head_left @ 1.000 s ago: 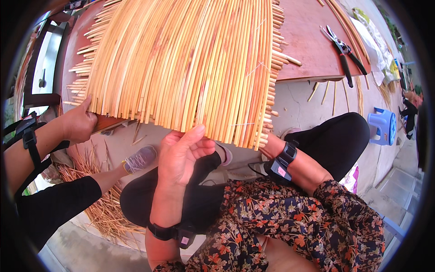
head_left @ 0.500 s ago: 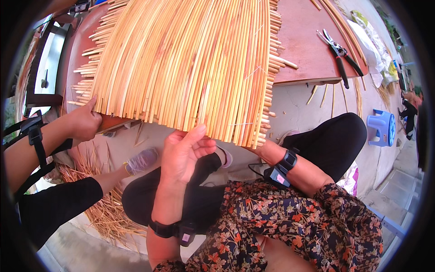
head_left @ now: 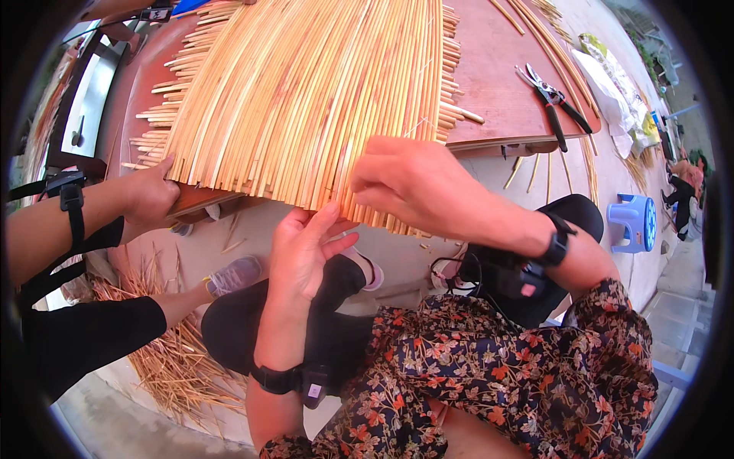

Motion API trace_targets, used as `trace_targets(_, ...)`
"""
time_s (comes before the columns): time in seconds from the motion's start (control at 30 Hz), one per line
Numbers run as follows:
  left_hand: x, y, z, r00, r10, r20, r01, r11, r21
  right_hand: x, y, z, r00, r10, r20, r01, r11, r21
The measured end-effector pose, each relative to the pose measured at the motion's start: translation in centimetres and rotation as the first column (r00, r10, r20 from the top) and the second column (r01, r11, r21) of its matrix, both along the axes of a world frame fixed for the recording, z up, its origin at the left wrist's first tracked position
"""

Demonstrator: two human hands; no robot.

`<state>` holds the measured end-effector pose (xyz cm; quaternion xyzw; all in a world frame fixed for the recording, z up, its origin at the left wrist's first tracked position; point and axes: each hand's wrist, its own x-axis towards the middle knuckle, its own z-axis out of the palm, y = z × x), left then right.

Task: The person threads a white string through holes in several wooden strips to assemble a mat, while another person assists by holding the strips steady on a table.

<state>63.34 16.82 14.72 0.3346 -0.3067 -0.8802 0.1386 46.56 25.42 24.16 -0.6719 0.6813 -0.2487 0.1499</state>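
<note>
**Holding a loose mat edge**

Overhanging the surface (head_left: 505, 84), the reed mat (head_left: 306, 99) has free ends. The left hand (head_left: 306, 249), open, props them from below; the right hand (head_left: 417, 187) pinches the edge. A co-worker's hand (head_left: 149, 195) steadies the far side. Uneven pulling could slide reeds out.

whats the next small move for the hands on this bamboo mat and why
Probably pinch the edge slats. The right hand lies on top of the bamboo slat mat at its near edge, the left hand is palm-up just under that edge, and the mat hangs over the brown table. Closing both hands there would likely steady the loose ends. Another person's hand grips the mat's left edge.
</note>
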Motion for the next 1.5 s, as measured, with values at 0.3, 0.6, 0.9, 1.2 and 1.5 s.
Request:
trace_targets(0.3, -0.5, 0.5, -0.2, 0.999, 0.041, -0.005, -0.041, 0.999, 0.013, -1.4, -3.7, -4.6, 0.964, 0.230, -0.135, -0.234, 0.972, -0.019)
trace_targets(0.6, -1.0, 1.0, 0.4, 0.999, 0.043, -0.006, -0.043, 0.999, -0.014, -0.9, -4.8, -1.7, 0.847, 0.108, 0.520, -0.097, 0.994, -0.048)
trace_targets(0.9, -1.1, 0.8, 0.3, 0.999, 0.036, 0.003, -0.036, 0.998, -0.046, -2.5, -6.2, -0.6, 0.338, 0.008, 0.941, -0.021, 1.000, -0.001)
trace_targets(1.2, -0.8, 1.0, 0.1, 0.998, 0.066, 0.006, -0.066, 0.998, 0.000, -3.2, -7.8, 0.5, 0.509, 0.066, 0.858, 0.161, 0.972, -0.170)
trace_targets(1.5, -0.3, -0.5, 1.1, 0.982, 0.186, -0.043, -0.186, 0.982, 0.012, -3.7, -7.8, -1.2, 0.449, -0.038, 0.893, 0.165, 0.985, -0.041)
